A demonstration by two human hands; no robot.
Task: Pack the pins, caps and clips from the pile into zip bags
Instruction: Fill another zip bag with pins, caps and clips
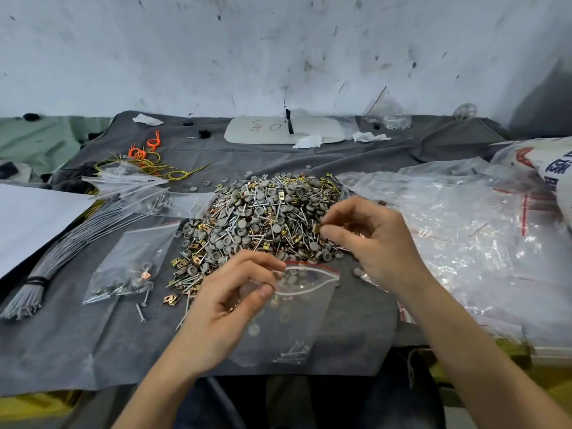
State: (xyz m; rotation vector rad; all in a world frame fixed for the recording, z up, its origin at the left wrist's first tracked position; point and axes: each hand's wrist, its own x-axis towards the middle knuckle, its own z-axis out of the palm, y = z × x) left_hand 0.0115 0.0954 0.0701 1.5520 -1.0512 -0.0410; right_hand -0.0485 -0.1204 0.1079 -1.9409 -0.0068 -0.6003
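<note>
Grey cloth (77, 351) carries a tied rod bundle (77, 233) (possibly wires) and tissues (308, 141).

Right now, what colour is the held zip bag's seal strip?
The seal strip is red; head view.

Zip bag (291, 308) glossy clear plastic; pins (247, 218) shiny metal; cloth (77, 345) matt grey.

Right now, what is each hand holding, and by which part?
The left hand pinches the open zip bag at the left end of its mouth. The right hand pinches a small gold clip between thumb and fingertips.
</note>
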